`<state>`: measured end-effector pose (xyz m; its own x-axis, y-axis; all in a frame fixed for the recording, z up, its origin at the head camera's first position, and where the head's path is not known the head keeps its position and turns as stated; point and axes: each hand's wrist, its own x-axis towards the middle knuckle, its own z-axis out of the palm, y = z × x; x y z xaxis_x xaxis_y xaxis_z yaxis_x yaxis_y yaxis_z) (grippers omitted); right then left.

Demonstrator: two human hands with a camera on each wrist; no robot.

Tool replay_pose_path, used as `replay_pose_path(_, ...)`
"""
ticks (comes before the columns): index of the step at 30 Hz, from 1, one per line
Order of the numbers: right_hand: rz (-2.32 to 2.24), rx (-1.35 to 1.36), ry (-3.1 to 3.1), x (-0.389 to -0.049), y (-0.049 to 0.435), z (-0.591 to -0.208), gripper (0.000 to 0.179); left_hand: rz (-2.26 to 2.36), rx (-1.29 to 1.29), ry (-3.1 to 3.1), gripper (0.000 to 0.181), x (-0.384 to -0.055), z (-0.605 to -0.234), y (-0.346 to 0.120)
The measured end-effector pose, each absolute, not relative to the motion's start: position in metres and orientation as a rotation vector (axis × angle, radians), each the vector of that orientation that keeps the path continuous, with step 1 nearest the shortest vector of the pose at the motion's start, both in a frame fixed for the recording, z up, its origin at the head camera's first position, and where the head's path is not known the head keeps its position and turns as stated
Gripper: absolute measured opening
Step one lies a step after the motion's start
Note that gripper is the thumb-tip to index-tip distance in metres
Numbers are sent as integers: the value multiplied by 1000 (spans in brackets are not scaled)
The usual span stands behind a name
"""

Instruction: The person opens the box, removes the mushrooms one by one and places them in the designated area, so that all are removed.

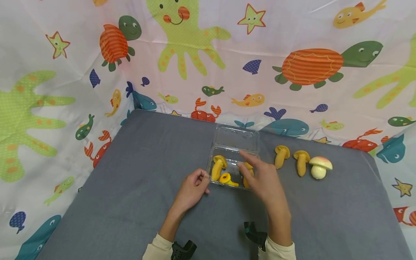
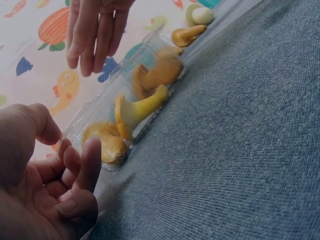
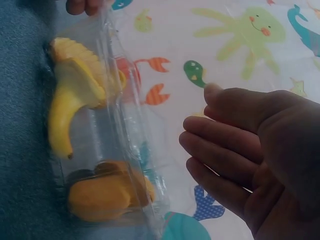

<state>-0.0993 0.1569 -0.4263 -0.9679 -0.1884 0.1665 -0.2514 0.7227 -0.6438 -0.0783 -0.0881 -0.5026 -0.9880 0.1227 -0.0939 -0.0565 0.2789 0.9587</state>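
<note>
A clear plastic box (image 1: 232, 154) lies on the table with its lid (image 1: 236, 137) folded back. Inside are a toy mushroom (image 1: 218, 169) at the left, a brighter yellow one (image 1: 229, 179) in the middle and another (image 1: 246, 181) at the right, partly hidden by my right hand. At the box's left edge, my left hand (image 1: 193, 187) pinches the rim between thumb and index finger, as the left wrist view shows. My right hand (image 1: 264, 180) is over the box's right side, fingers extended and nothing held; the right wrist view shows it apart from the box.
Right of the box stand two brown-yellow toy mushrooms (image 1: 281, 156) and a pale mushroom with a pinkish cap (image 1: 320, 167). Grey cloth (image 1: 146, 162) covers the table. A curtain (image 1: 208, 54) printed with sea animals rises behind it and at both sides.
</note>
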Motion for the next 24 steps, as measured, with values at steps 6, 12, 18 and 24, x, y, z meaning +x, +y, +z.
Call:
replay_pose_path(6, 1075, 355, -2842, -101, 152, -431, 45, 1817, 59, 2368, 10, -78, -503, -89)
replay_pose_path(12, 1087, 352, -2853, -104, 146, -434, 45, 1830, 57, 2361, 9, -79, -503, -89)
replay_pose_path(18, 1091, 368, -2862, -108, 140, -438, 44, 1822, 42, 2361, 9, -80, -503, -89)
replay_pose_path(24, 1075, 351, -2882, -111, 138, -441, 43, 1803, 49, 2371, 11, -81, -503, -87)
